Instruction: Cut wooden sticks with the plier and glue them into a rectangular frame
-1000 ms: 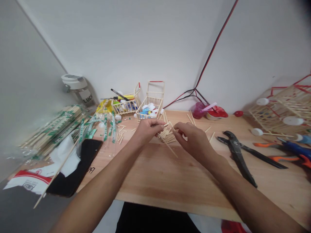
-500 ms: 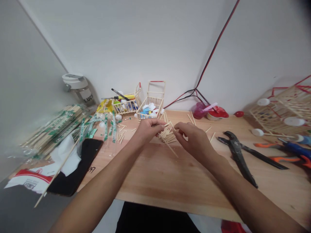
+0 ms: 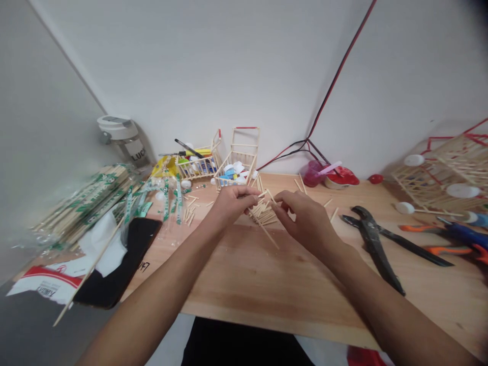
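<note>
My left hand (image 3: 232, 204) is closed, its thumb and forefinger pinching a short wooden stick (image 3: 263, 194). Facing it, my right hand (image 3: 303, 212) grips another thin wooden stick (image 3: 271, 195) between thumb and fingers. The two sticks' ends are close together; I cannot tell whether they touch. A longer stick (image 3: 269, 235) slants from beneath my left fingertips toward the front; whether the hand holds it is unclear. Below and between the hands is a pile of cut sticks (image 3: 263, 212). Behind them stands a small stick-built cart (image 3: 245, 147) with bottle caps in its basket.
Black pliers (image 3: 371, 239) and orange-handled pliers (image 3: 450, 239) are on the right, near a larger stick model (image 3: 438, 178). A second basket (image 3: 194, 168), wrapped chopsticks (image 3: 87, 198), a phone (image 3: 133, 254) and a bottle (image 3: 125, 142) are on the left. A pink cup (image 3: 312, 174) stands behind.
Almost nothing differs. My right hand has shifted very slightly, and both hands keep their pinch on the sticks.
</note>
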Motion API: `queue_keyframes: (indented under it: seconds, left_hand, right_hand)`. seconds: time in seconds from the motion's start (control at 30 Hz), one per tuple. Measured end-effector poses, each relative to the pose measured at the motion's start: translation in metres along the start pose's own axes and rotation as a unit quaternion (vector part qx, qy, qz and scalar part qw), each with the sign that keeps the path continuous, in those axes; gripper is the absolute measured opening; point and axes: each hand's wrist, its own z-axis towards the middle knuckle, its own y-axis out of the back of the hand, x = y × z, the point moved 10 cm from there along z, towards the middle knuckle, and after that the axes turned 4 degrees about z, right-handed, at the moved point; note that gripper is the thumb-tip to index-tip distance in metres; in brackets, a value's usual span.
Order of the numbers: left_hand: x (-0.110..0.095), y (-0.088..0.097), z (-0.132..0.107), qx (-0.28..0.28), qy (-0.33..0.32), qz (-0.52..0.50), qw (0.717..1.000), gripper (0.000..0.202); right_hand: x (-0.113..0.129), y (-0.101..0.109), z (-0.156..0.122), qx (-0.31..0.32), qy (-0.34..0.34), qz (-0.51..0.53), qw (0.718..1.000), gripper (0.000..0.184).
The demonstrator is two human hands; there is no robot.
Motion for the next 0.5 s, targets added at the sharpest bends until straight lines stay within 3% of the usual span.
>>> queue_keyframes:
  seconds: [0.33, 0.5]
  left_hand:
    - [0.0009, -0.0006, -0.0007, 0.004, 0.002, -0.012, 1.0, 0.02]
    - [-0.0008, -0.0019, -0.0013, 0.013, -0.007, -0.012, 1.0, 0.019]
  right_hand:
    - [0.001, 0.0062, -0.002, -0.043, 0.022, -0.006, 0.999, 0.032]
    - [0.0058, 0.0104, -0.0029, -0.059, 0.044, -0.015, 0.997, 0.032]
